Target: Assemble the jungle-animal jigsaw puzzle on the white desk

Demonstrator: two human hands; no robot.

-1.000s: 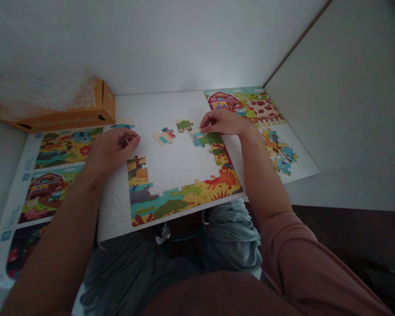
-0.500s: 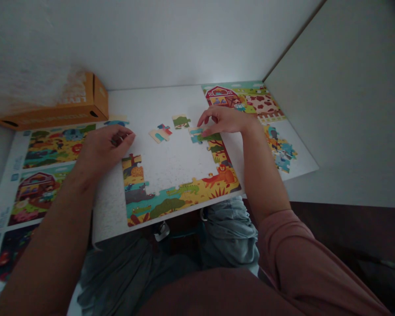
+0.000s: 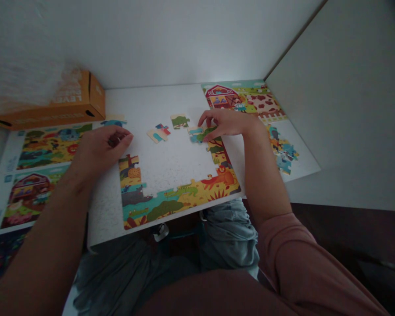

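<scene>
A partly joined animal puzzle (image 3: 166, 205) lies on the white table, its left, bottom and right edges linked around a bare middle. My right hand (image 3: 222, 123) is at its upper right corner, thumb on the green-and-blue piece (image 3: 196, 134) there, fingertips curled just above. My left hand (image 3: 110, 142) hovers over the upper left end, thumb and fingers curled close together; whatever they hold, if anything, is hidden. Between the hands lie a green tree piece (image 3: 180, 121), a cream-and-blue piece (image 3: 157, 135) and a red-and-blue piece (image 3: 164, 128). A blue piece (image 3: 113, 123) lies behind my left hand.
An orange box (image 3: 69, 105) with clear wrap stands at the back left. Picture sheets (image 3: 36, 188) lie under my left arm. A farm puzzle (image 3: 240, 97) is at the back right, with a cluster of joined pieces (image 3: 285, 151) in front. Walls border the table.
The view has shifted slightly. My right thumb has slid a little on the corner piece, and more of that piece's green part shows. My left hand has hardly moved.
</scene>
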